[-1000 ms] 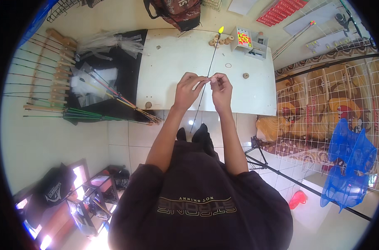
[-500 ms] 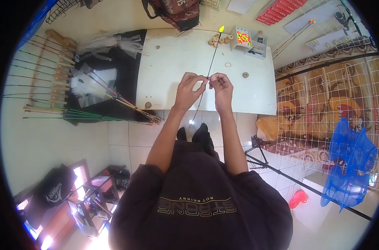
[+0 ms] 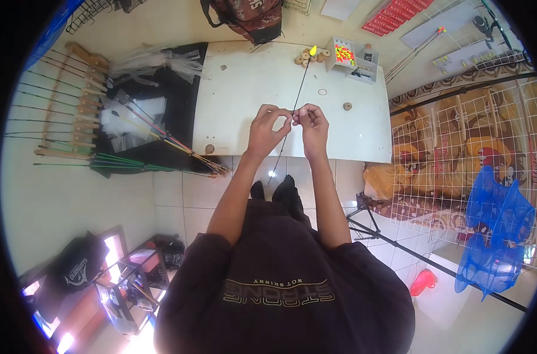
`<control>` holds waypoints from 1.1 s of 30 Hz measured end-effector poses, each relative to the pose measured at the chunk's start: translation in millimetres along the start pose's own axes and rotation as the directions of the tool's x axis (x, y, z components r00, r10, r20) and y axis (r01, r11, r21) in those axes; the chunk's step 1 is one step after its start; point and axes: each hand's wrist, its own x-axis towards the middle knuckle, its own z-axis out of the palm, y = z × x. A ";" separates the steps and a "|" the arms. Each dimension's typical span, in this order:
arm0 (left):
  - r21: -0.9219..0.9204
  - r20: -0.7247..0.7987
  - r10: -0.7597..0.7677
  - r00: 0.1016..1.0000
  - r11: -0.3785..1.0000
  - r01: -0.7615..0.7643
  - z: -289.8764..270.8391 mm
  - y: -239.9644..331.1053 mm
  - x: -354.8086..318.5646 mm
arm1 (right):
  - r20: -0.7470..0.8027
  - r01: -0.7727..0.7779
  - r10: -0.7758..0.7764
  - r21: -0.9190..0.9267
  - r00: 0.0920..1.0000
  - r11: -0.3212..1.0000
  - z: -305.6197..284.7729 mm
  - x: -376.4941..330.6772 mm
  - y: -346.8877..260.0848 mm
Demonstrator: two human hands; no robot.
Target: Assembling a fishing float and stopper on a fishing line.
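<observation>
A thin dark fishing rod section (image 3: 300,84) with a bright yellow bulb-shaped tip (image 3: 313,51) slants across the white table, its lower end reaching past the front edge over the floor. My left hand (image 3: 265,131) pinches near its middle between thumb and forefinger. Close beside it, my right hand (image 3: 315,131) is closed, with thumb and fingertips together at the same spot on the rod. Anything small between the fingertips is too tiny to make out. Beyond the yellow tip lie several cork rings (image 3: 320,56).
A grey divided tray (image 3: 367,72) of red and yellow beads and a small bottle stands at the table's (image 3: 245,88) back right. A loose cork ring (image 3: 347,106) lies nearby. Several thin rods (image 3: 180,154) rest at left. A black tripod pole (image 3: 398,245) and blue netting (image 3: 493,236) are at right.
The yellow tip has come slightly toward me as the rod shifted down. Both hands have stayed nearly in place, still closed at the rod.
</observation>
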 end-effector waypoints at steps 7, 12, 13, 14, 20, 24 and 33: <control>0.036 -0.006 0.004 1.000 0.999 -0.004 3.0 2.4 -3.2 | -0.008 0.001 -0.001 0.036 1.000 0.999 -4.6 1.0 4.7; 0.022 -0.002 -0.015 1.000 1.000 0.015 4.6 -0.5 -6.9 | -0.010 0.008 -0.008 0.023 1.000 1.000 -5.2 0.4 6.1; 0.025 -0.003 -0.007 1.000 1.000 0.007 4.2 -0.3 -6.8 | -0.010 0.009 -0.009 0.024 1.000 1.000 -5.4 0.3 6.1; 0.028 -0.005 0.002 1.000 1.000 -0.001 3.9 0.0 -6.8 | -0.013 -0.002 0.003 0.025 1.000 1.000 -5.4 0.1 6.1; 0.016 -0.034 -0.002 0.999 1.000 0.003 2.9 5.9 -8.7 | -0.007 -0.012 0.012 0.024 1.000 1.000 -6.3 -1.5 5.9; -0.008 -0.036 -0.009 0.999 1.000 0.008 2.0 5.8 -9.9 | -0.006 -0.010 0.010 0.040 1.000 0.999 -2.3 -3.9 2.0; -0.048 -0.016 -0.077 0.997 0.996 0.076 0.9 8.5 -13.2 | 0.020 0.000 0.001 -0.024 1.000 1.000 -7.5 -5.6 6.2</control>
